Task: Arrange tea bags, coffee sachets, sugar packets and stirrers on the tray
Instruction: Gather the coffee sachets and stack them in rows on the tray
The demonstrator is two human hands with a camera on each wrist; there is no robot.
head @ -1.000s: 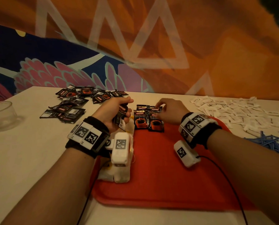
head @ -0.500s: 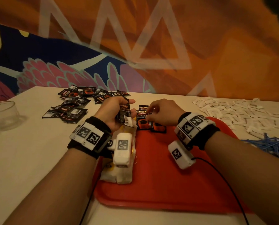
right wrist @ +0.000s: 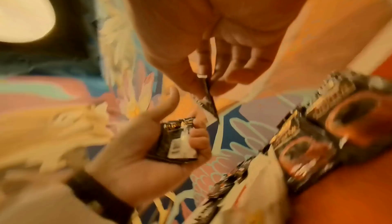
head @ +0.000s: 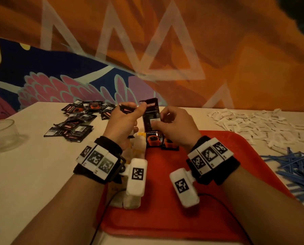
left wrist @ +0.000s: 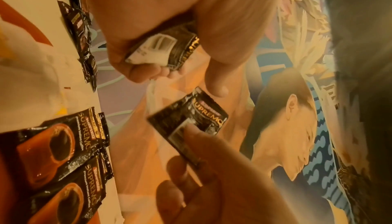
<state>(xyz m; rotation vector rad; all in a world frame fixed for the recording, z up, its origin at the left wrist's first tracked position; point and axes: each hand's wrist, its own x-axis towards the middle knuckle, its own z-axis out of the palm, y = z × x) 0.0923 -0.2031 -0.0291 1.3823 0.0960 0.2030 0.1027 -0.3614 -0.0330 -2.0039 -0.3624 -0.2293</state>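
My left hand (head: 128,114) hovers above the far left corner of the red tray (head: 183,200) and grips a small bundle of black coffee sachets (left wrist: 165,48) in curled fingers. Just to its right, my right hand (head: 159,120) pinches one black coffee sachet (head: 150,114) by its lower end and holds it upright in the air. Two coffee sachets (head: 153,139) lie side by side, face up, on the tray's far edge below the hands. White tea bags (head: 138,144) lie along the tray's left side, partly hidden by my left wrist.
Loose coffee sachets (head: 77,119) are heaped on the table at the far left. White sugar packets (head: 253,124) spread over the far right, with blue stirrers (head: 297,167) piled nearer on the right. A glass bowl (head: 1,133) stands at the left edge.
My right hand left the sachets on the tray, moved to the left hand and now pinches one sachet, lifted upright. Both hands rose a little.
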